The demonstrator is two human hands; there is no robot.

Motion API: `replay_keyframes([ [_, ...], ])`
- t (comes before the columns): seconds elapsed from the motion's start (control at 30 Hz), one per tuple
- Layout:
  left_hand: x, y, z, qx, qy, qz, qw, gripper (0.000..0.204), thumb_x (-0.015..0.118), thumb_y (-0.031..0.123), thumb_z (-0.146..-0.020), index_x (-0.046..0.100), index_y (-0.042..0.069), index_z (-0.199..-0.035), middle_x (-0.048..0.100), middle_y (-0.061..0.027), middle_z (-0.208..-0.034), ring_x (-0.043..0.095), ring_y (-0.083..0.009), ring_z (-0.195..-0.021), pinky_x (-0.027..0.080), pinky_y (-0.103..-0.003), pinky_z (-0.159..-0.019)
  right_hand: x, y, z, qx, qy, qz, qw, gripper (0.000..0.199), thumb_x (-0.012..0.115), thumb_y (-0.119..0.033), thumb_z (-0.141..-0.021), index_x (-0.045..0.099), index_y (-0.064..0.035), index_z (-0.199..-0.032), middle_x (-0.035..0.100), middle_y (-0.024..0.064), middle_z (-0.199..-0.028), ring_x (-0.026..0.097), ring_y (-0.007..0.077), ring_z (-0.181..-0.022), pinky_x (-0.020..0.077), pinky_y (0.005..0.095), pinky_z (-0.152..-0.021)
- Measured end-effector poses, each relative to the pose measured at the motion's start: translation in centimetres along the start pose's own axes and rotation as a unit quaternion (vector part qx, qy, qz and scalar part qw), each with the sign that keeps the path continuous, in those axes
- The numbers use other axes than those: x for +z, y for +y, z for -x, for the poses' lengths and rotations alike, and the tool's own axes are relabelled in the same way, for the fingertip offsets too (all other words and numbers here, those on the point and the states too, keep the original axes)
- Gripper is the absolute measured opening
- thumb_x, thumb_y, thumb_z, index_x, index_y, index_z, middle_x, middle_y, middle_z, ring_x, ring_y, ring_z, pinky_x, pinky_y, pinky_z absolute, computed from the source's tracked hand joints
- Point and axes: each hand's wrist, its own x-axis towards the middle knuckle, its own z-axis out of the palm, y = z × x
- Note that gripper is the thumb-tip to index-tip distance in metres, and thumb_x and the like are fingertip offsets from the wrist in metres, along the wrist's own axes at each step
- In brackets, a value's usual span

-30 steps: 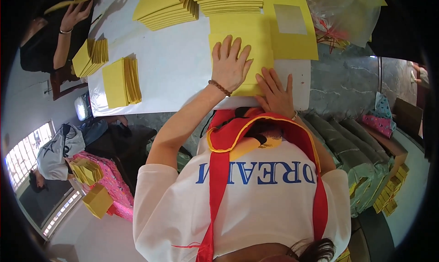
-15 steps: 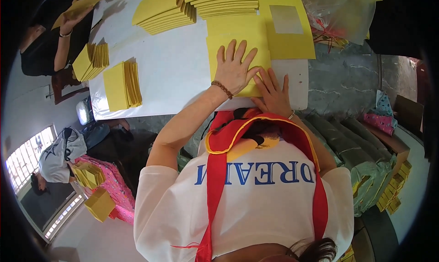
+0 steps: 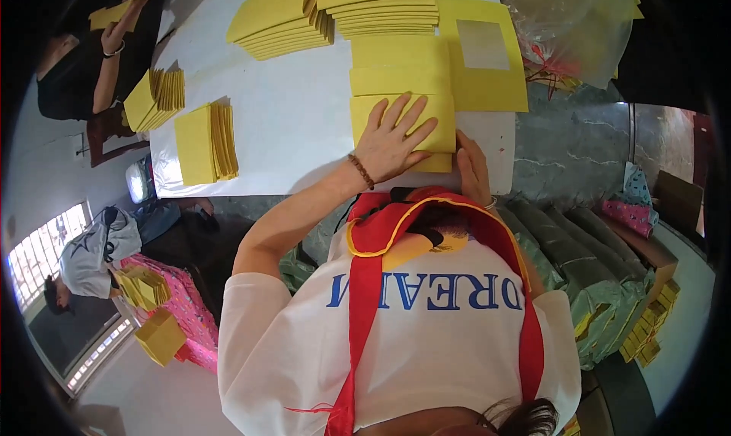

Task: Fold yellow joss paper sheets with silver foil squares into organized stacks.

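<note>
Yellow paper [image 3: 402,79], white desk [image 3: 289,124], red apron [image 3: 367,291].
Even the stacks [image 3: 381,17] are plain yellow; the apron is edged in yellow, the shirt [image 3: 442,352] white with blue lettering [image 3: 426,292], the cloth [image 3: 187,314] over there patterned pink, the grey floor [image 3: 567,143] veined white.

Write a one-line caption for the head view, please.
Left hand spread on rectangular yellow paper, right hand beside its right edge.

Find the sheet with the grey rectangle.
Head view, upper right: the sheet lies between the clear plastic bag and the yellow paper under the left hand.
</note>
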Motion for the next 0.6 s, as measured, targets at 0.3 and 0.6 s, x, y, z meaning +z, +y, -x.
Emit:
replay_keyframes([
  [0.3, 0.3, -0.1, 0.2, -0.015, -0.024, 0.001, 1.0, 0.065, 0.064, 0.041, -0.075, 0.04, 0.022, -0.132, 0.033, -0.0127, -0.138, 0.033, -0.0304, -0.124, 0.027, -0.049, -0.099, 1.6, 0.3, -0.6, 0.047, 0.092, 0.087, 0.991, 0.038, 0.059, -0.023, -0.081, 0.051, -0.0057, -0.115, 0.056, 0.0088, -0.109, 0.05, 0.0222, -0.101, 0.0279, 0.0347, -0.094],
  [0.6, -1.0, 0.1, -0.2, 0.032, -0.059, -0.054, 0.996, 0.062, 0.064, 0.037, -0.072, 0.045, 0.01, -0.125, 0.041, -0.0156, -0.128, 0.042, -0.0302, -0.111, 0.038, -0.041, -0.086, 1.5, 1.2, -0.1, 0.089, 0.105, -0.045, 0.989, 0.032, 0.054, -0.02, -0.087, 0.053, -0.0027, -0.114, 0.058, 0.0104, -0.106, 0.052, 0.0207, -0.097, 0.0341, 0.0326, -0.091],
])
